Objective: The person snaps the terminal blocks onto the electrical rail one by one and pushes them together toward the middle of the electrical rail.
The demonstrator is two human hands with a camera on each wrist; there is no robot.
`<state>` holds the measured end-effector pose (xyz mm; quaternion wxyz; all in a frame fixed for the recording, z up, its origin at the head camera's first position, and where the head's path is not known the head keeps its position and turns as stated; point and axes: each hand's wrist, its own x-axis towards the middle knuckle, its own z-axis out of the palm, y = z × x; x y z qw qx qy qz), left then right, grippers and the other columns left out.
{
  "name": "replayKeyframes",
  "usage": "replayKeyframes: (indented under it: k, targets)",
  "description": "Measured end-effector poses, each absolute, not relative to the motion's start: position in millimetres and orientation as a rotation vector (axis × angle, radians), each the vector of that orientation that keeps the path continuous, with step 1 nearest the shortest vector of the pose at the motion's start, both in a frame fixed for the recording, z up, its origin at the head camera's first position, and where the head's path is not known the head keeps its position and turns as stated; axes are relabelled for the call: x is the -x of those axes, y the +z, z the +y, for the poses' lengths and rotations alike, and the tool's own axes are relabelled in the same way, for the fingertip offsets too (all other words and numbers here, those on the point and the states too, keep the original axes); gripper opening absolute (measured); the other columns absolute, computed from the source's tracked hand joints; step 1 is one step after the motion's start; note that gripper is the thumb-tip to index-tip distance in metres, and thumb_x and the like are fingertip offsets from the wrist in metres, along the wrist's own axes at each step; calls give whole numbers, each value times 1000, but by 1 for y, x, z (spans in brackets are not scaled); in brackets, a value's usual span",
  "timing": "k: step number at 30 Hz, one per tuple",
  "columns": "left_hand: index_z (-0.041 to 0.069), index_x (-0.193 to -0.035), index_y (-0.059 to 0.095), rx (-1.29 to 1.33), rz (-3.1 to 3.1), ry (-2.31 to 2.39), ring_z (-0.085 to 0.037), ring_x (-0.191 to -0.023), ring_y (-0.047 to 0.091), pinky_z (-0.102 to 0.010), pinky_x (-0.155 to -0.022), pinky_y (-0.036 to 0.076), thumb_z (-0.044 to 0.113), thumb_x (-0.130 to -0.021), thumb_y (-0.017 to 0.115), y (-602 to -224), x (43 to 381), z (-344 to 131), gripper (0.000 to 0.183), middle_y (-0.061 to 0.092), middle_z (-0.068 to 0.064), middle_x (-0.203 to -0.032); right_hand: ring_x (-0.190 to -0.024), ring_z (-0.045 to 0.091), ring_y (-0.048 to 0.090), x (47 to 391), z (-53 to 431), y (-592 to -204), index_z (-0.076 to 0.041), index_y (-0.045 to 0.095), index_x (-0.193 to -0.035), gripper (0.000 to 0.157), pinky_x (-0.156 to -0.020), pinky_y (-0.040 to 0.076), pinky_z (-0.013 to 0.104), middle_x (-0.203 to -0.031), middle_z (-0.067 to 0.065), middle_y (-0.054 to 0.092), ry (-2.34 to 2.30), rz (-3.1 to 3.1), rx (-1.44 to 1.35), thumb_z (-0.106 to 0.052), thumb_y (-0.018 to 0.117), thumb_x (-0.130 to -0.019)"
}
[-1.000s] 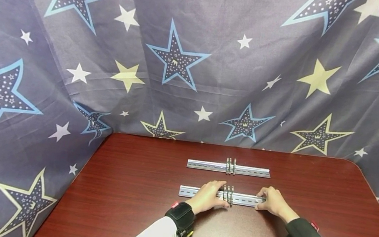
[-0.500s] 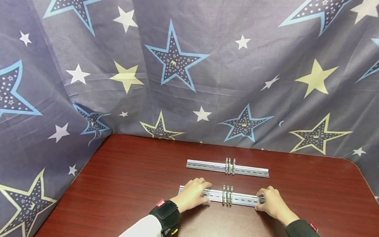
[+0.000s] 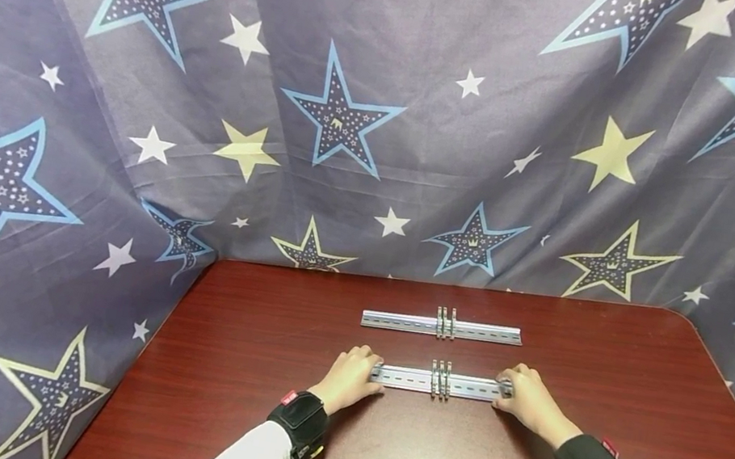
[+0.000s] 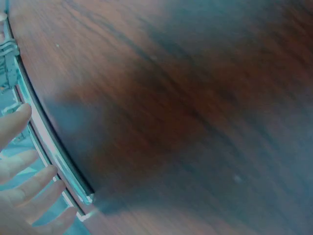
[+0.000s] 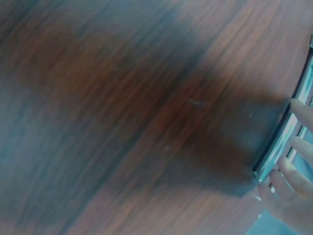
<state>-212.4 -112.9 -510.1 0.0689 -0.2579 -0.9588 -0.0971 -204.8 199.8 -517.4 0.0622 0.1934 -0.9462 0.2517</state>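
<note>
A slotted silver DIN rail [image 3: 405, 379] lies crosswise on the table, with three small metal clips [image 3: 440, 379] side by side across its middle. My left hand [image 3: 347, 379] grips the rail's left end, thumb on the near edge and fingers over the far side. At the right end my right hand [image 3: 527, 399] holds the rail the same way, covering its tip. In the left wrist view the thumb [image 4: 17, 125] lies at the rail's edge near a clip. The right wrist view has the rail's end [image 5: 266, 169] beside the fingertips.
Behind, a second DIN rail [image 3: 399, 322] with similar clips [image 3: 445, 323] lies nearly parallel to the first. Both are on a reddish-brown wooden table [image 3: 225, 368]. A grey star-patterned curtain [image 3: 387, 36] hangs along the table's back and sides.
My left hand has slid left along the near rail, from beside the clips to the left end. My right hand stays at the right end; the rails have not visibly moved.
</note>
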Motion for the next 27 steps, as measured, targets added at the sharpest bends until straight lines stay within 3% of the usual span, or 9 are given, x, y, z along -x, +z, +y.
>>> replayKeyframes:
  k: [27]
  targets:
    - [4,-86,64,769,-2844,-299,-22,-75,49,-35,-60,43,20,-70,72,-521,220,-118,24,48,-5,-78,-69,25,50,210,202,-519,2,63,-79,24,-66,42,39,-73,7,50,730,-2869,-596,-11,75,-62]
